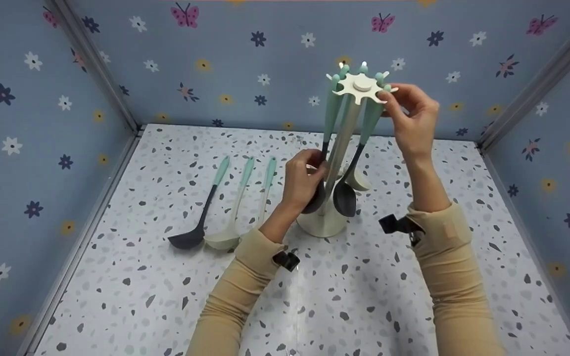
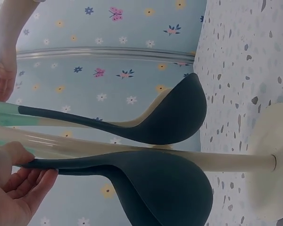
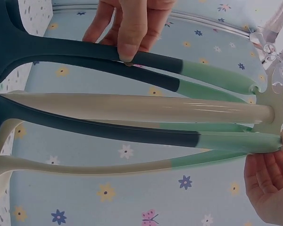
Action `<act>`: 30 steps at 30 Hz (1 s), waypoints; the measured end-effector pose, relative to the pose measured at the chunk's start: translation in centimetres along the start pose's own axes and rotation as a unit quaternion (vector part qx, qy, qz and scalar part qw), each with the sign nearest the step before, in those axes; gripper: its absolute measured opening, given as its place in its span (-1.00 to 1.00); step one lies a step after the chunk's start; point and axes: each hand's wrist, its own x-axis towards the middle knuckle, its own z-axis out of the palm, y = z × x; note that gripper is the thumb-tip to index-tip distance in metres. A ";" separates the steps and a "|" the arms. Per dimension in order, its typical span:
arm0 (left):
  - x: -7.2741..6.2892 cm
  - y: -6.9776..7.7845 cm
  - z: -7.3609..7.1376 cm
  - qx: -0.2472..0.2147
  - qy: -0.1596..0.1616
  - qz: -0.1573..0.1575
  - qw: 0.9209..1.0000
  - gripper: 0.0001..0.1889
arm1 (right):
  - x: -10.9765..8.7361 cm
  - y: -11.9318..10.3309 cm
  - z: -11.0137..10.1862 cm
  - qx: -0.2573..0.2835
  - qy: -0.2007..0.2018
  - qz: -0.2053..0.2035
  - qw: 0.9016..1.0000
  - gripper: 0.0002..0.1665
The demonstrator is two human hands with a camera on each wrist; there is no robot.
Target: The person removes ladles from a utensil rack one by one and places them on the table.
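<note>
A cream utensil rack (image 1: pixel 362 85) stands upright on a round base (image 1: pixel 325 225), with several mint-handled utensils hanging around its notched top. My left hand (image 1: pixel 301 180) pinches the dark shaft of a hanging ladle (image 2: pixel 179 183); a second dark utensil hangs close behind that one. Up at the rack's top, my right hand (image 1: pixel 416 121) pinches the mint handle end of another dark ladle (image 1: pixel 345 199), whose bowl hangs low on the right side. A cream utensil (image 1: pixel 359 180) hangs behind it. In the right wrist view, the right fingers (image 3: pixel 269 176) touch the handle next to the rack's notched edge.
On the speckled table, left of the rack, lie a dark ladle (image 1: pixel 191 238), a cream ladle (image 1: pixel 223 240) and another cream-shafted utensil (image 1: pixel 267 183), its lower end hidden by my left arm. Flower-patterned panels (image 1: pixel 285 64) enclose the back and sides.
</note>
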 end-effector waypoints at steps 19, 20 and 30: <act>0.4 -1.7 -0.8 0.012 0.069 0.013 0.997 -0.89 | -0.1 0.0 0.0 0.003 0.003 -0.003 1.000 -0.86; 0.5 -1.7 -0.8 0.016 0.071 0.013 0.997 -0.90 | -0.1 0.1 0.0 0.004 0.004 0.002 1.000 -0.86; 0.5 -1.8 -0.8 0.007 0.013 -0.001 1.000 -0.77 | 0.0 0.0 0.0 0.003 0.007 0.012 1.000 -0.87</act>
